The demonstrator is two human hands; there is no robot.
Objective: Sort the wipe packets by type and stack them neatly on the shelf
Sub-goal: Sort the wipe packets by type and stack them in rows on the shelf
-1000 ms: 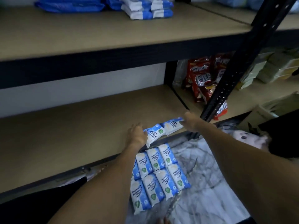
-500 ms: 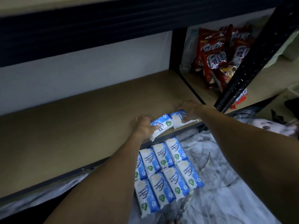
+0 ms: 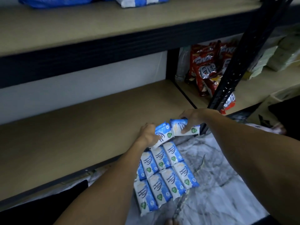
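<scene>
left hand (image 3: 148, 133) grips left packet (image 3: 162, 135), diagonal | right hand (image 3: 194, 117) pinches right packet (image 3: 181, 127), lengthwise along shelf (image 3: 81, 135) front edge | open room behind

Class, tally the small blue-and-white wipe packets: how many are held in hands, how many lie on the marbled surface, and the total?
Left packet, gripped by left hand: 1
Right packet, gripped by right hand: 1
Lying packets on marbled surface, one partly behind the left arm: 8
Total: 10

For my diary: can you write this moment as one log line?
left hand: grips wipe packet | right hand: grips second packet | where: lower shelf front edge | waiting: floor packets
</scene>
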